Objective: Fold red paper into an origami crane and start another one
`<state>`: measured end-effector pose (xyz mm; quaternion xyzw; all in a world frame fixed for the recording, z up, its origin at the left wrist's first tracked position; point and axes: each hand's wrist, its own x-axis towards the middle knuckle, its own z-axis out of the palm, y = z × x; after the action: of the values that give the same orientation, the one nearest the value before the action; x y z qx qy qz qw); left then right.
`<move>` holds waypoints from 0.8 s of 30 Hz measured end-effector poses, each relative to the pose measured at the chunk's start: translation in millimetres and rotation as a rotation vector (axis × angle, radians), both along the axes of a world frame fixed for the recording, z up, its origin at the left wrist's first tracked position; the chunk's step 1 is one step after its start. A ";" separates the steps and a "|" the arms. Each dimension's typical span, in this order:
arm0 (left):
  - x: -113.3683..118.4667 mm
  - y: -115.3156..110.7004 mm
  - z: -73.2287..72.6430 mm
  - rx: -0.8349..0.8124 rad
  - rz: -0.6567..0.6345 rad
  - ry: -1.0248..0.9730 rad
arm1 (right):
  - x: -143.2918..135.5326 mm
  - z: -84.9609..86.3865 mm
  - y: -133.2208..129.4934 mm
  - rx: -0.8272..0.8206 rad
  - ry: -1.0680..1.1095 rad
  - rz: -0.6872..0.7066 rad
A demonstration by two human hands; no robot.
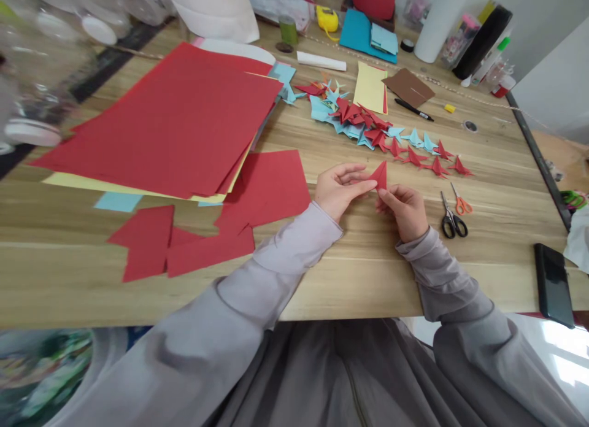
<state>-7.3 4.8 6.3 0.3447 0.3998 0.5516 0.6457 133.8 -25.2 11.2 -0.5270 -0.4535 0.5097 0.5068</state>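
Workpiece (381,174), a small piece of red paper folded to an upward point, is being held between both hands over the wooden table (350,280). The left hand (339,186) is grasping it from the left, its thumb pressing near the lower side and its fingers extending behind. The right hand (404,209) is pinching the lower end between thumb and forefinger, the remaining fingers curling inward. Grey sleeves (285,255) are covering both arms down to the wrists.

Beyond the hands, red and light blue folded figures (352,114) are lying in a crowded cluster, with more of them trailing off to the right in loose rows. Yellow paper (370,86), brown paper (409,88) and a black pen (413,109) are lying just behind.

On the right, black-handled scissors (448,226) and smaller orange-handled scissors (462,206) are lying side by side, apart from the right hand. A dark phone (552,283) is lying at the near edge, farther right.

On the left, a stack of large red sheets (184,120) is occupying much of the surface, yellow edges showing beneath. Red cut sheets (278,188) are lying between that stack and the left hand; smaller red pieces (150,240) are lying nearer the front edge.
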 end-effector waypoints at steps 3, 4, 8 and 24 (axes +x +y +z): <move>0.2 1.7 -1.5 0.069 -0.018 0.047 | -2.0 1.3 -0.5 0.001 -0.003 -0.003; 0.3 1.8 -2.0 0.092 -0.031 0.075 | -2.4 1.6 -0.6 0.003 0.000 0.001; -0.2 0.3 -2.6 0.134 -0.054 0.196 | -2.0 2.1 -0.1 0.031 -0.016 0.033; 1.6 -2.9 2.9 0.059 -0.036 0.216 | 3.4 0.5 1.0 0.082 -0.080 -0.003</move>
<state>-5.7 2.0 9.2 0.4282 0.4447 0.5110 0.5981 137.3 -24.2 11.7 -0.5264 -0.4931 0.4682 0.5104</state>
